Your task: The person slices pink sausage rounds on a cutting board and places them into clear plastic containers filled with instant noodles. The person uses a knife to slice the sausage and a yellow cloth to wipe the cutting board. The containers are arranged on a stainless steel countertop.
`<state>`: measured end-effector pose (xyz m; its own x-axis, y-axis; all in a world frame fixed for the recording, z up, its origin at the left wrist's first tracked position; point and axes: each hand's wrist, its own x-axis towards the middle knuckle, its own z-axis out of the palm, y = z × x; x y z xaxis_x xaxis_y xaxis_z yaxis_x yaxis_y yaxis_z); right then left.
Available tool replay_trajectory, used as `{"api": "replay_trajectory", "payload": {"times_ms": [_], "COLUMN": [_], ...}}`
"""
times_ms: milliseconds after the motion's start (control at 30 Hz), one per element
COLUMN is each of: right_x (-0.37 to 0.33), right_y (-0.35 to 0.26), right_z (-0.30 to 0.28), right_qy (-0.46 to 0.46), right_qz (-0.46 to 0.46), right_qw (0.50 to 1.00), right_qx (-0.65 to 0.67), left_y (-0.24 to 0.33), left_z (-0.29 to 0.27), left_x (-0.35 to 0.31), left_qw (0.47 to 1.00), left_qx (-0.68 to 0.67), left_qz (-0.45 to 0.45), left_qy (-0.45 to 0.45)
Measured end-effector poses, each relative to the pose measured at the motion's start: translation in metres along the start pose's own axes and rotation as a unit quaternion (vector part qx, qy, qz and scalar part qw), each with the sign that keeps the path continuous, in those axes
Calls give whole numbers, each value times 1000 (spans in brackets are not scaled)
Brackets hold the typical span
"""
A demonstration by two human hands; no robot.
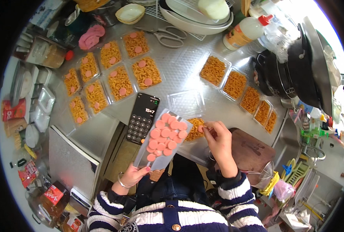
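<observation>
My left hand [133,176] grips the near end of a flat clear plastic tray [142,154] strewn with round pink sausage slices [165,132]. The tray is raised in front of me, partly covering a container of noodles [192,132]. Over that container my right hand [220,140] pinches one pink sausage slice [201,128]; whether the slice touches the noodles I cannot tell. An open clear container lid [185,102] lies just beyond. At the left stand several clear containers of noodles [119,83] bearing sausage slices. Containers at the right [233,84] show only noodles.
Left of the tray is a phone [143,118] with a calculator on its screen. Scissors [170,37], bowls [130,13] and a bottle with a red cap [243,33] stand at the back. A brown cutting board [251,149] lies beside my right forearm, near a sink [290,133].
</observation>
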<state>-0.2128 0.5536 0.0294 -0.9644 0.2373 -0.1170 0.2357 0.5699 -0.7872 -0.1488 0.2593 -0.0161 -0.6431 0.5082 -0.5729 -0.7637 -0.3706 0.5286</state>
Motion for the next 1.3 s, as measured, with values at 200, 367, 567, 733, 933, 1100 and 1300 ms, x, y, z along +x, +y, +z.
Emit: {"api": "replay_trajectory", "payload": {"times_ms": [200, 367, 567, 733, 933, 1100, 1300], "right_x": [-8, -14, -18, -20, -11, -13, -13], "right_y": [-42, -52, -51, -47, -9, 11, 12], "right_z": [0, 7, 18, 15, 1, 37, 52], "right_qy": [-82, -85, -87, -91, -13, -94, -37], "right_qz": [-157, -192, -201, -177, 49, 70, -82], "right_qw": [984, 976, 973, 980, 986, 987, 995], "right_qx": [-4, -61, -70, 5, 160, 112, -54], "left_y": [0, 0, 2, -1, 9, 10, 10], "left_z": [4, 7, 10, 7, -11, -19, -21], "left_x": [9, 11, 12, 13, 5, 1, -1], "left_qw": [999, 999, 999, 999, 999, 998, 999], "left_qx": [15, 13, -2, 8, -7, -21, -1], "left_qz": [-8, -12, -14, 15, 32, 52, 39], "left_qy": [-33, -36, -34, -37, -27, -17, -6]}}
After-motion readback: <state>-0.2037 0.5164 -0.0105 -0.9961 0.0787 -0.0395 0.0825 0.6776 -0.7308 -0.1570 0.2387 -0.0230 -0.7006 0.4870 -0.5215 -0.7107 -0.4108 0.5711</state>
